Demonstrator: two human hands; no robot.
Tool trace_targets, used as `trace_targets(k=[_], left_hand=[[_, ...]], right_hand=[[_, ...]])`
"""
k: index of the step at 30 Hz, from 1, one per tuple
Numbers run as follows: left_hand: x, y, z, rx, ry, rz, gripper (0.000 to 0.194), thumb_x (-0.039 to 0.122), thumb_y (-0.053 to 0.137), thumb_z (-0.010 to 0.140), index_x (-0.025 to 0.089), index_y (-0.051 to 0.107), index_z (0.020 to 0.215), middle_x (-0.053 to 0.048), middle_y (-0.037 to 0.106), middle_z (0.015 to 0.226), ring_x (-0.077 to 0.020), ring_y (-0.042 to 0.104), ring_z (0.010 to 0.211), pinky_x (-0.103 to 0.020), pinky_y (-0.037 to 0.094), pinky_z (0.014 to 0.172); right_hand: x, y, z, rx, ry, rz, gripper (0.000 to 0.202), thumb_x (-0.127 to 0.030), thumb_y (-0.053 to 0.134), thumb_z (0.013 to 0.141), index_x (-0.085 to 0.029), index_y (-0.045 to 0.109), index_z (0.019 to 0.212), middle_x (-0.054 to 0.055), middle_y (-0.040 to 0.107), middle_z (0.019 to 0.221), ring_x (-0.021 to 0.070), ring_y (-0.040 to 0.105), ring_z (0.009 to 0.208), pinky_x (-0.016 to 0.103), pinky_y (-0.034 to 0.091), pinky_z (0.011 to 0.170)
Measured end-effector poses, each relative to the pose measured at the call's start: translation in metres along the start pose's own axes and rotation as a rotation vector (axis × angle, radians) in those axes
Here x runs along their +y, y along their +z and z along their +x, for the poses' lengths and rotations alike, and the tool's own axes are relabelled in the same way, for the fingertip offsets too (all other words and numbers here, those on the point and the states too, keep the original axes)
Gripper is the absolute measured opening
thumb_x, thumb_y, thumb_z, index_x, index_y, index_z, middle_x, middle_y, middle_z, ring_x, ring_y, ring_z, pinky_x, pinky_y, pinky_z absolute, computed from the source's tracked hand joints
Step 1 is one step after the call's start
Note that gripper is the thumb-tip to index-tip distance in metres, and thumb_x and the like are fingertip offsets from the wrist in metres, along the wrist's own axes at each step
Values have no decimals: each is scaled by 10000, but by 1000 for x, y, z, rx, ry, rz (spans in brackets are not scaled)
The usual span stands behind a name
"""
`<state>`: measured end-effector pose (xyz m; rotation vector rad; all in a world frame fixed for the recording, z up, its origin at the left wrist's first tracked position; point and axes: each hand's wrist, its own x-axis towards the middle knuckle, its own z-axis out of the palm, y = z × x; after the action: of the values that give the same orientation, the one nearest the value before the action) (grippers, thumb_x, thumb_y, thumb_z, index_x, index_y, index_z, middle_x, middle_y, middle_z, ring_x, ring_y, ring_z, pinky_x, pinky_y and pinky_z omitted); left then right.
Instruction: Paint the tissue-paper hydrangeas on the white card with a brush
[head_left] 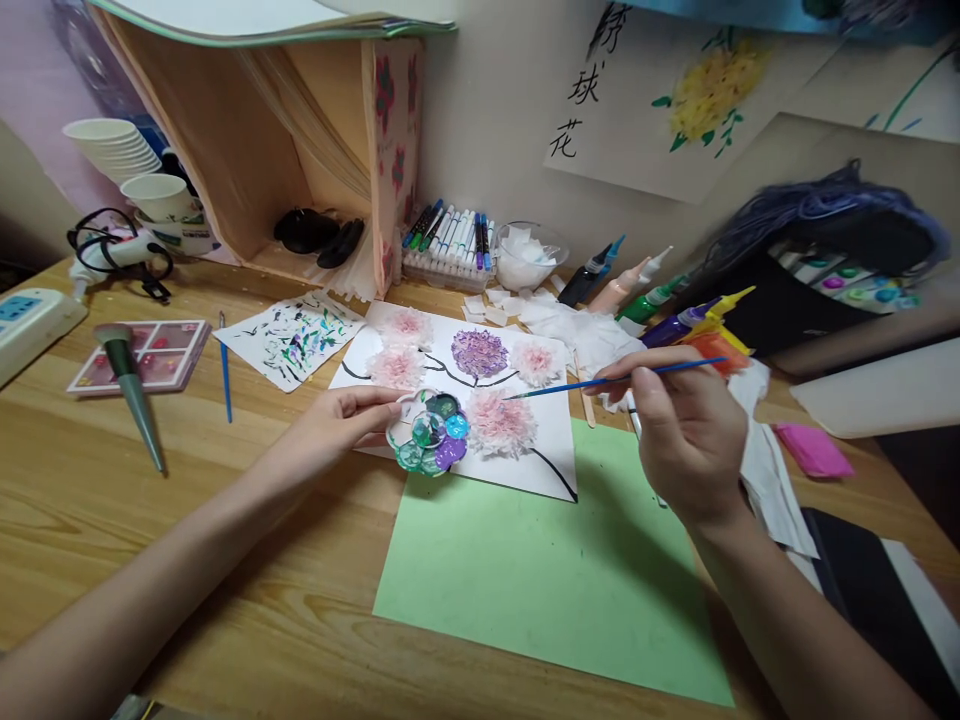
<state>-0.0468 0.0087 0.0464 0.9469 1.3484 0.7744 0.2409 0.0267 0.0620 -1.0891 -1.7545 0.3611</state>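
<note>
My left hand (356,415) grips a small flower-shaped paint palette (429,432) by its left edge, with green, blue and purple paint in its wells. Between the fingers of my right hand (679,425) is a thin blue paintbrush (600,381), its tip over the large pink paper flower. Below both lies a white sheet (553,475) bearing several fluffy pink flowers (501,422), one purple flower (480,354) and black painted stems. The palette covers part of the sheet's lower left. Whether the brush tip touches the flower I cannot tell.
Under the white sheet lies green paper (540,580). To the left are a paint-marked paper (300,340), another blue brush (226,370) and a makeup brush (133,400). Markers (450,240), a bowl of paper pieces (529,255) and paint bottles (652,298) stand behind.
</note>
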Motion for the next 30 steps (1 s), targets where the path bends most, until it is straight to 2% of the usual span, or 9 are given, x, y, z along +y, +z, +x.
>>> trace_targets(k=[3,7,14,30], left_hand=[[0,0,-1,-4,-2,-4,223,315,720,723,185,739,904,-19,724,712,-145,650,696,-222,518,654],[1,0,-1,8,-7,1,244,319,717,724,192,740,932,-21,725,736,-150,652,713,-227,524,663],[2,1,-1,25,-20,-54,198,298,759,674,185,740,836,-9,716,719,-122,627,652,-225,523,672],[-4,-2,1,-13,-23,-34,192,331,736,721,199,734,861,-1,734,798,-114,650,703,-219,536,744]], right_hand=[[6,3,-1,-55,14,-14,183,-297,457,912,-225,625,900,16,627,787,151,599,711,313,462,633],[7,6,-2,-84,31,4,182,-279,458,914,-212,627,915,14,636,797,129,583,685,293,451,611],[7,10,-3,-92,57,84,177,-262,463,915,-204,630,902,15,630,809,127,616,714,283,489,617],[14,12,-2,-63,109,95,188,-296,463,922,-221,635,943,11,628,800,138,625,735,300,482,636]])
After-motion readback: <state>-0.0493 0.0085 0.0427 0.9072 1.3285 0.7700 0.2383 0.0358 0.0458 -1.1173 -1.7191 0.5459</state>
